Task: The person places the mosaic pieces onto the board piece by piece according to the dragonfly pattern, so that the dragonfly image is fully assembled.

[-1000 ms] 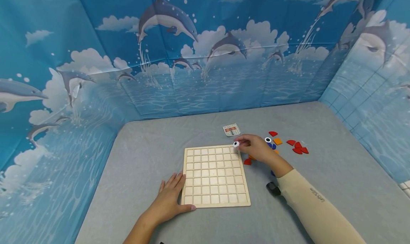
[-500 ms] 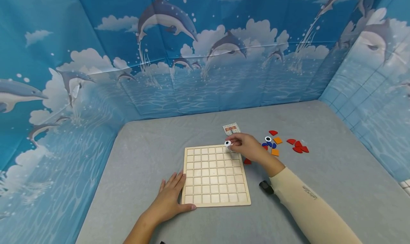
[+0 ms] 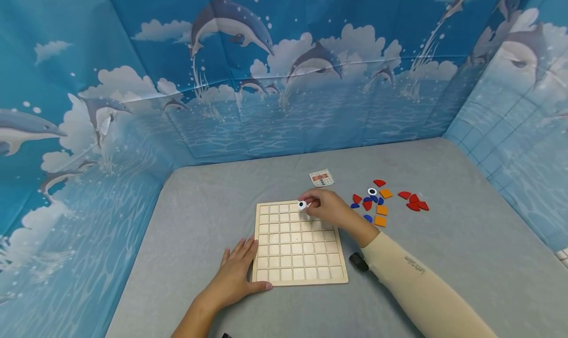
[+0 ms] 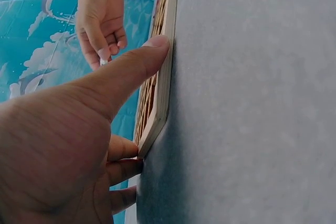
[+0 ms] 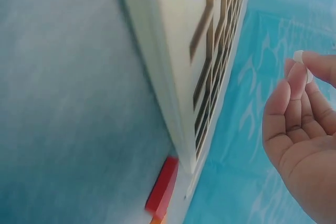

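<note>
The right hand point(image 3: 327, 207) pinches a white round piece point(image 3: 302, 205), seemingly just above the grid board point(image 3: 296, 249), whose edges the left hand point(image 3: 235, 275), loosely spread, is touching.

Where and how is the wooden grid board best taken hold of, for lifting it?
Probably grip its outer frame from the left and right sides: the wooden grid board lies flat, with thick, straight edges. The left hand rests at its near left corner.
</note>
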`<state>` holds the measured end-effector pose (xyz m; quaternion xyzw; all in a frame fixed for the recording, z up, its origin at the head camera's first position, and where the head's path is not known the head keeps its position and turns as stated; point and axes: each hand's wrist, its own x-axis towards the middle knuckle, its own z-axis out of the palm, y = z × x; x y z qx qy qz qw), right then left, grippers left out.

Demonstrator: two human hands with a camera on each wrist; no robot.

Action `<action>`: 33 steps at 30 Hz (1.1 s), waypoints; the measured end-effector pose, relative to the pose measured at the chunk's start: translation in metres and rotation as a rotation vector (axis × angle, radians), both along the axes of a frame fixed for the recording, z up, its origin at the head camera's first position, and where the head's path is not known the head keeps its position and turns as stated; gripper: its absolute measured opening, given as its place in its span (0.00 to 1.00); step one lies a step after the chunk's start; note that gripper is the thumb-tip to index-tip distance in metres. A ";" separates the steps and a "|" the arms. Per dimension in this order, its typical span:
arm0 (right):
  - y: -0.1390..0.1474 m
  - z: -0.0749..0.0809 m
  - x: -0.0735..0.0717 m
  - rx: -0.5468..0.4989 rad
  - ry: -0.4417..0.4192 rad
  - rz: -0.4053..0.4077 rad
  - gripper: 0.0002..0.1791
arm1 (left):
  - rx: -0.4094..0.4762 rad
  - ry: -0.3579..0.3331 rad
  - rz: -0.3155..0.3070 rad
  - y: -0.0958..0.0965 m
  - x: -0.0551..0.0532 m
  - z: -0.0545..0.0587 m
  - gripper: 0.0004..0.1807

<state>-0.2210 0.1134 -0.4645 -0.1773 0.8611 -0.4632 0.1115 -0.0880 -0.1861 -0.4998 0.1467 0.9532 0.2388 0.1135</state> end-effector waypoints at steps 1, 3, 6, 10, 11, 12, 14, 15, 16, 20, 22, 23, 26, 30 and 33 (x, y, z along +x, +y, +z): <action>-0.002 0.000 0.000 0.001 0.001 0.005 0.18 | 0.000 -0.001 0.000 0.000 0.000 0.000 0.62; -0.005 0.001 0.002 -0.001 -0.001 0.016 0.18 | 0.002 -0.003 0.000 0.001 0.000 0.000 0.62; -0.011 0.003 0.002 0.000 -0.002 0.027 0.18 | 0.000 -0.002 -0.002 0.000 0.000 -0.001 0.62; -0.017 0.007 0.003 -0.019 -0.013 0.043 0.19 | 0.000 0.003 -0.004 -0.001 0.000 -0.001 0.62; -0.018 0.008 0.003 -0.029 -0.017 0.047 0.19 | 0.001 0.003 -0.003 -0.001 0.000 -0.001 0.62; -0.020 0.008 0.003 -0.034 -0.021 0.052 0.19 | 0.002 0.002 -0.003 -0.001 0.000 -0.001 0.62; -0.023 0.009 0.003 -0.042 -0.024 0.060 0.19 | 0.001 0.002 -0.004 -0.001 0.000 -0.001 0.62; -0.025 0.009 0.002 -0.042 -0.024 0.062 0.19 | 0.000 0.001 -0.004 -0.001 0.000 -0.001 0.62; -0.026 0.009 0.002 -0.040 -0.025 0.062 0.19 | 0.000 0.000 -0.005 -0.001 0.000 -0.001 0.62; -0.033 0.008 -0.001 -0.025 -0.042 0.056 0.18 | 0.001 -0.004 -0.005 -0.001 0.000 -0.001 0.62; -0.036 0.007 -0.003 -0.025 -0.068 0.057 0.17 | 0.005 -0.004 -0.004 -0.002 0.000 0.000 0.62; -0.037 0.006 -0.004 -0.027 -0.081 0.058 0.16 | 0.006 -0.003 -0.005 -0.002 0.000 0.000 0.62; -0.040 0.004 -0.008 -0.043 -0.122 0.065 0.15 | 0.009 -0.001 -0.007 -0.002 0.000 0.000 0.62; -0.043 0.000 -0.012 -0.061 -0.180 0.069 0.14 | 0.009 0.008 -0.015 -0.002 0.000 -0.001 0.62; -0.045 -0.004 -0.015 -0.063 -0.225 0.067 0.15 | 0.011 0.016 -0.017 -0.002 -0.001 -0.001 0.62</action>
